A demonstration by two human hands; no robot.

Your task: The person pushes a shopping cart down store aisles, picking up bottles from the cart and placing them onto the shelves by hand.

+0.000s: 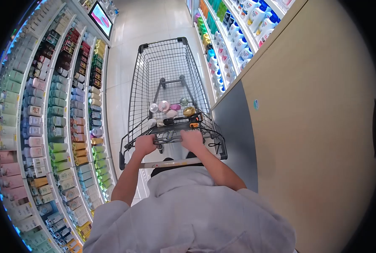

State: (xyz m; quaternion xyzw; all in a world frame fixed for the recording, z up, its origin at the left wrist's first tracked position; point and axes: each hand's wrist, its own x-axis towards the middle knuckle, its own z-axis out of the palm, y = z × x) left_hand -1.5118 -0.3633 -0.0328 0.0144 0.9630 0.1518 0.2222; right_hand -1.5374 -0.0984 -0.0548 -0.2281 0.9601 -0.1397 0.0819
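Note:
A grey wire shopping cart (136, 90) stands in front of me, its long basket pointing up the aisle. My left hand (145, 144) is closed on the wire frame at the cart's near end, left of centre. On the same frame, a little to the right, my right hand (192, 140) is closed too. The cart's light handle bar (171, 163) runs under my forearms, closer to my body. Several small bottles and jars lie at the near end of the basket, among them a pink round one (164, 106), a purple one (175, 107) and a gold one (189, 111).
Shelves (49, 109) packed with bottles and tubes line the left side. More bottle shelves (238, 38) stand at the upper right. A beige panel (301, 126) rises close on my right. Pale floor tiles (154, 21) stretch ahead, past a lit screen (100, 19) on the left.

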